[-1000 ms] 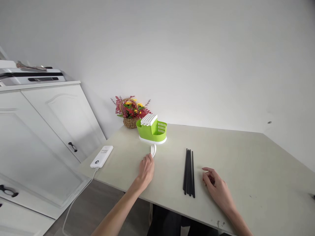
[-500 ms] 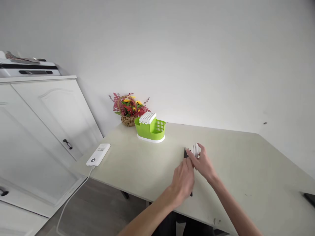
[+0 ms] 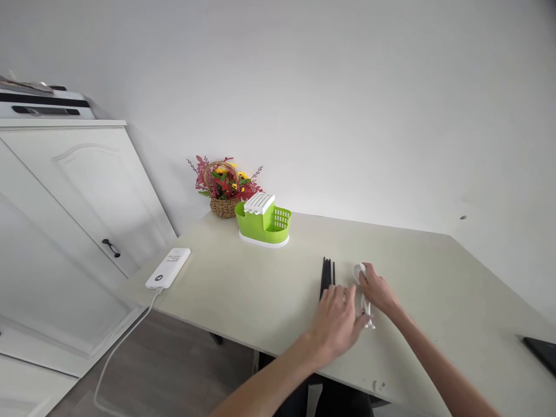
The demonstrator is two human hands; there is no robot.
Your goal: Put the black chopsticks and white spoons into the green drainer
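Several slim black chopsticks (image 3: 326,275) lie side by side on the table, their near ends hidden by my left hand (image 3: 336,315). That hand is open over them, fingers stretched forward and thumb pointing right; whether it touches them I cannot tell. To its right, my right hand (image 3: 377,286) is closed on white spoons (image 3: 359,271). Their rounded bowls point away from me, and the handles stick out below the hand, near my left thumb. How many spoons there are is hidden by the fingers.
A green caddy (image 3: 263,230) with a white slotted top stands at the back, beside a flower basket (image 3: 223,207). A white power bank (image 3: 168,268) with a cable (image 3: 125,347) lies at the table's left edge. A dark flat object (image 3: 541,352) sits far right.
My right hand has shifted right with the white spoons, away from the chopsticks. My left hand has opened from a closed grip, and the black chopsticks now show more. The view has shifted slightly.
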